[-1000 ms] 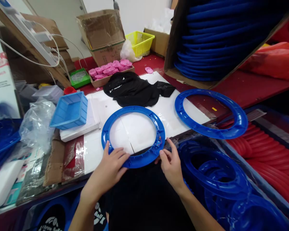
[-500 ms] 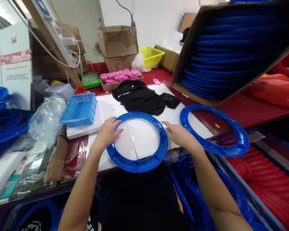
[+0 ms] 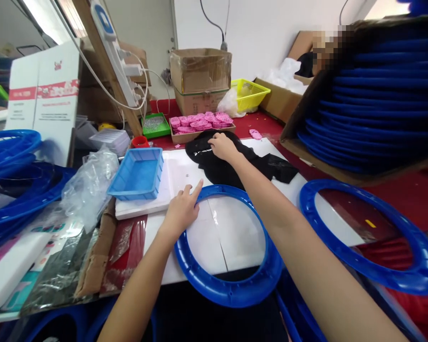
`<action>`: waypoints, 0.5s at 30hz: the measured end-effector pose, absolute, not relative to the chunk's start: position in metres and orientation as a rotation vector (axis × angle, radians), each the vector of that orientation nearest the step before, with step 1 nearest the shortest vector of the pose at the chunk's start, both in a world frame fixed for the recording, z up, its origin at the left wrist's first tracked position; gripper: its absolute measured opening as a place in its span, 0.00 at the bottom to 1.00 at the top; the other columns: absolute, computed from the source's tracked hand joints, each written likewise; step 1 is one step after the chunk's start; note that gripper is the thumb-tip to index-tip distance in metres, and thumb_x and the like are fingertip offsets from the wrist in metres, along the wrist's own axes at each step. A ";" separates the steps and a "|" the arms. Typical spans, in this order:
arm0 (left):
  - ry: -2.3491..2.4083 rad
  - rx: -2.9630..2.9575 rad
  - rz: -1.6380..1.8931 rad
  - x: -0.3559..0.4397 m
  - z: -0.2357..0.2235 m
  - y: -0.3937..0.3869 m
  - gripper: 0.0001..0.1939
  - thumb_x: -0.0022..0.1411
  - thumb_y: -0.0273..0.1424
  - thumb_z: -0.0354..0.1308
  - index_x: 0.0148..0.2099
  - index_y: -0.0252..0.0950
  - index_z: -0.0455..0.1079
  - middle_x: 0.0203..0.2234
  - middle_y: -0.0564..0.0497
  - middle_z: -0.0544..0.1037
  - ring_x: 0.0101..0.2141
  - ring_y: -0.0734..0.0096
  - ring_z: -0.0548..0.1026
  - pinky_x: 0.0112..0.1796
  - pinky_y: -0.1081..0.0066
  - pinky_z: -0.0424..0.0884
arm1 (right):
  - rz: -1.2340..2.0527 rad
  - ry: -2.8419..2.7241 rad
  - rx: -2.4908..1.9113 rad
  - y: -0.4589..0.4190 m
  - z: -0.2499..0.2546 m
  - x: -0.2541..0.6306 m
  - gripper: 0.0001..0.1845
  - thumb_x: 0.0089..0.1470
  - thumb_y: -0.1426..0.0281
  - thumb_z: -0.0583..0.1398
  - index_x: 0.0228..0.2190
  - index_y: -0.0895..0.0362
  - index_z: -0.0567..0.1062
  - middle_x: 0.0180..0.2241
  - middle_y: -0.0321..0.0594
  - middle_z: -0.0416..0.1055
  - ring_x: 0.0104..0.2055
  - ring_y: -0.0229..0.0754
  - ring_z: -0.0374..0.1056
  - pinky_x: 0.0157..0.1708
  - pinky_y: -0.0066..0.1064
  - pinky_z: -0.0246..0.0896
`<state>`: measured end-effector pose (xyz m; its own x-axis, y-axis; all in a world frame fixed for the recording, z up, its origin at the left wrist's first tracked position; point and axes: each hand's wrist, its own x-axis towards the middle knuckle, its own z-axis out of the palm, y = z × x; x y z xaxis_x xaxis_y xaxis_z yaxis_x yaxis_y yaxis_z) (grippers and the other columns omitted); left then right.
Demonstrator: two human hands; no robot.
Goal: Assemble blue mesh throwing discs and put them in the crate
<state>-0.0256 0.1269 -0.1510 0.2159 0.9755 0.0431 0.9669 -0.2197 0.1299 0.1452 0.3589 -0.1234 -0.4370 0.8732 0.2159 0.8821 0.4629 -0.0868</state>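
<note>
Ring under left hand, fingers spread; right hand now gone from beside it to black cloth, grip unclear.

We see the right arm run out of frame at lower right, hiding part of the ring on its right side. The left hand covers some of the ring's upper left. We cannot tell whether the right hand grips the cloth. The left edge cuts the ring stack, the right edge the boxed rings. At upper left, we find the carton's small print unreadable.
</note>
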 end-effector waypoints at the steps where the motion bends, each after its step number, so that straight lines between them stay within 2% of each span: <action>1: 1.912 2.390 0.151 -0.027 -0.150 0.127 0.40 0.70 0.26 0.54 0.80 0.42 0.46 0.57 0.39 0.73 0.50 0.50 0.77 0.44 0.58 0.78 | -0.066 -2.504 -1.499 0.368 -0.127 0.138 0.22 0.68 0.73 0.53 0.57 0.61 0.79 0.61 0.58 0.69 0.62 0.59 0.62 0.59 0.46 0.61; 3: 1.894 2.403 0.102 -0.028 -0.150 0.127 0.40 0.70 0.27 0.54 0.80 0.42 0.46 0.51 0.40 0.76 0.48 0.49 0.78 0.44 0.57 0.78 | -0.079 -2.534 -1.488 0.380 -0.135 0.127 0.20 0.66 0.74 0.55 0.53 0.62 0.81 0.59 0.60 0.71 0.62 0.61 0.61 0.60 0.49 0.59; 5: 1.865 2.430 0.097 -0.028 -0.151 0.128 0.39 0.71 0.27 0.54 0.80 0.41 0.48 0.50 0.40 0.76 0.48 0.49 0.77 0.46 0.55 0.77 | -0.091 -2.532 -1.497 0.390 -0.141 0.122 0.19 0.66 0.75 0.54 0.50 0.62 0.82 0.57 0.60 0.72 0.60 0.61 0.62 0.59 0.50 0.58; 9: 1.750 2.438 0.289 -0.028 -0.155 0.131 0.38 0.72 0.24 0.51 0.80 0.41 0.47 0.64 0.37 0.69 0.58 0.49 0.73 0.56 0.53 0.74 | -0.152 -2.413 -1.545 0.403 -0.138 0.131 0.27 0.71 0.75 0.43 0.58 0.66 0.75 0.62 0.63 0.67 0.61 0.62 0.61 0.58 0.51 0.59; 11: 1.699 2.390 0.381 -0.028 -0.156 0.133 0.40 0.71 0.22 0.50 0.80 0.42 0.45 0.66 0.38 0.67 0.60 0.51 0.71 0.59 0.54 0.72 | -0.164 -2.376 -1.557 0.405 -0.135 0.140 0.28 0.72 0.74 0.41 0.61 0.66 0.72 0.63 0.63 0.65 0.61 0.61 0.60 0.59 0.51 0.58; 15: 1.700 2.270 0.414 -0.029 -0.150 0.133 0.42 0.68 0.22 0.53 0.79 0.44 0.47 0.66 0.39 0.66 0.61 0.50 0.71 0.58 0.55 0.72 | -0.129 -2.438 -1.585 0.398 -0.136 0.150 0.23 0.69 0.70 0.53 0.62 0.59 0.72 0.69 0.58 0.60 0.66 0.63 0.57 0.62 0.54 0.58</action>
